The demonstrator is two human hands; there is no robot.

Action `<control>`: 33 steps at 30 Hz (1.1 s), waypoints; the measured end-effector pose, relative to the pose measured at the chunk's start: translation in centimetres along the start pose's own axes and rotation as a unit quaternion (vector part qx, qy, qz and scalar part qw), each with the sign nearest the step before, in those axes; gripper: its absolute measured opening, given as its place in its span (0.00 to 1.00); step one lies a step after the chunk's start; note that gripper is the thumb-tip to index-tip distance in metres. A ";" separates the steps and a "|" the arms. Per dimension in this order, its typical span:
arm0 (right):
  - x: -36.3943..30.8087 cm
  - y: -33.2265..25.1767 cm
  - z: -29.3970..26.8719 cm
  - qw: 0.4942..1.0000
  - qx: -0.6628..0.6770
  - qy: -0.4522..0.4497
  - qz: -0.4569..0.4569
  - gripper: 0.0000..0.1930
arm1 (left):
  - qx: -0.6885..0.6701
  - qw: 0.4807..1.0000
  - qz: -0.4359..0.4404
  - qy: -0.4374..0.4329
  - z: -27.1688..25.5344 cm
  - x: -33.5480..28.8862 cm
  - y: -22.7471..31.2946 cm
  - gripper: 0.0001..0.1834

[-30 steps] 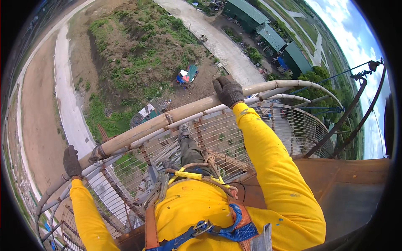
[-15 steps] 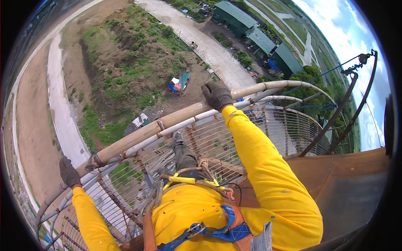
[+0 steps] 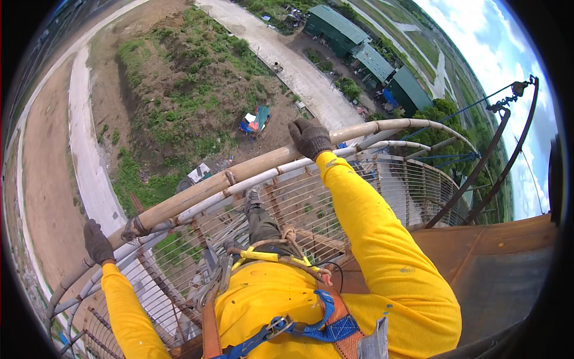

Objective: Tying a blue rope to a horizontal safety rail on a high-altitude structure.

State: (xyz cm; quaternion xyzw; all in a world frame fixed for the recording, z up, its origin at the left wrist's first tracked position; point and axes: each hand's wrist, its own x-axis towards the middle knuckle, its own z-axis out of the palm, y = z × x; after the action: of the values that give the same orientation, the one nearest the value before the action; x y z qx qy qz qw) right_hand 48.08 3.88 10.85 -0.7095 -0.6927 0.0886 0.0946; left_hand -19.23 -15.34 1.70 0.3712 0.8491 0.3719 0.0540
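A curved tan railing pipe (image 3: 263, 160) runs across in front of me, with a white pipe (image 3: 206, 205) just below it. My right hand (image 3: 311, 138), in a dark knit glove, is closed over the top of the tan pipe. Farther left and lower, my left hand (image 3: 98, 242), gloved alike, rests closed on the same rail; its fingertips are partly hidden. I wear a harness (image 3: 344, 329) of orange and blue straps over a yellow shirt. Rope and yellow-sleeved lanyard (image 3: 260, 256) cross at my waist. One of my boots (image 3: 253, 197) stands on the barred platform below.
Metal bars form the walkway grating (image 3: 173, 263) around my legs. On the right lies a rusty steel surface (image 3: 454, 257). Dark curved arms hold a pulley (image 3: 519, 88) with blue rope. Far below are a concrete road (image 3: 299, 75), green-roofed sheds (image 3: 338, 24) and bare earth.
My view has shifted very slightly. Both hands keep their places on the rail.
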 end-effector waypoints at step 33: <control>1.5 2.6 2.2 1.000 -0.003 0.013 -0.013 0.23 | 0.092 0.996 0.000 0.011 -1.6 -1.1 3.6 0.24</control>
State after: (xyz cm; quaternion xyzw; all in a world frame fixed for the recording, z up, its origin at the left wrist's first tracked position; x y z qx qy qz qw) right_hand 50.06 5.32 8.06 -0.7018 -0.7007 0.0761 0.1031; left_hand -16.92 -15.38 5.14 0.3709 0.8801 0.2963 0.0102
